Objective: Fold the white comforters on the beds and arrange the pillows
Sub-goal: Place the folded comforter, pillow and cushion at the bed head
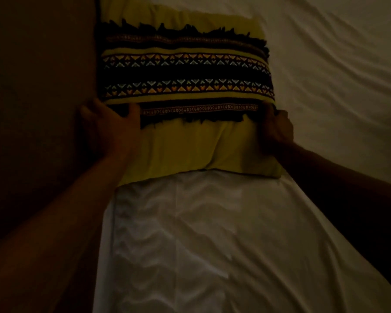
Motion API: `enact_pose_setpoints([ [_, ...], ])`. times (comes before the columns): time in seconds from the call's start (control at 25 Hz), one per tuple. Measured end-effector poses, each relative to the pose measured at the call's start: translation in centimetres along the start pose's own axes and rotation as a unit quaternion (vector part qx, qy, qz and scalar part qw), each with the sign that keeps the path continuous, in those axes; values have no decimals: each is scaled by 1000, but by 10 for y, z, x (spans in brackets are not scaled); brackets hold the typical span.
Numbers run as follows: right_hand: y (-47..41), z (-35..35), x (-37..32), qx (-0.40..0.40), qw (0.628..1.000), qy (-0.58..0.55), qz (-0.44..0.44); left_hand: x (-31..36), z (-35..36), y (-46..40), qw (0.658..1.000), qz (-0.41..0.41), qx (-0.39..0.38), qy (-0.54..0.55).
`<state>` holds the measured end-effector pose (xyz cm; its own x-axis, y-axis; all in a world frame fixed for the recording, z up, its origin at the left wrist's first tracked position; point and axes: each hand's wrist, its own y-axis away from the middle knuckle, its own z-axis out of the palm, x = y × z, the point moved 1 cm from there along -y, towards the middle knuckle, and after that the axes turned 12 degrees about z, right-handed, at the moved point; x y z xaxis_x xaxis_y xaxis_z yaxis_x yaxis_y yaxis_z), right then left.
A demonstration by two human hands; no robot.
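Both hands grip the yellow patterned pillow — my left hand curls round its left edge, my right hand its right — over the white bedding.

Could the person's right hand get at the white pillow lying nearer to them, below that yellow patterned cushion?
Probably yes. The white pillow lies bare with nothing on its near part, but the right hand is busy holding the yellow cushion and would have to let go first.

Dim bedroom, prob. a home or guest room: bed w/ wrinkled white sheet, yellow decorative pillow w/ dark patterned bands lying on it.
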<state>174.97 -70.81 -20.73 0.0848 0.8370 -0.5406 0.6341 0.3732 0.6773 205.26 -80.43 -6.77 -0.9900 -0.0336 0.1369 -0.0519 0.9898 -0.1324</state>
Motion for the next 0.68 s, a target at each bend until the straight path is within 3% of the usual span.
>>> enact_pose_setpoints([
  [0.32,-31,17,8,66,995,37,-70,15,47,-39,989,-97,16,113],
  [0.52,-29,7,-1,31,987,-53,-147,15,31,-58,967,-115,-5,229],
  [0.68,-17,-25,-20,66,966,-114,-221,28,12,-65,961,-106,41,252],
])
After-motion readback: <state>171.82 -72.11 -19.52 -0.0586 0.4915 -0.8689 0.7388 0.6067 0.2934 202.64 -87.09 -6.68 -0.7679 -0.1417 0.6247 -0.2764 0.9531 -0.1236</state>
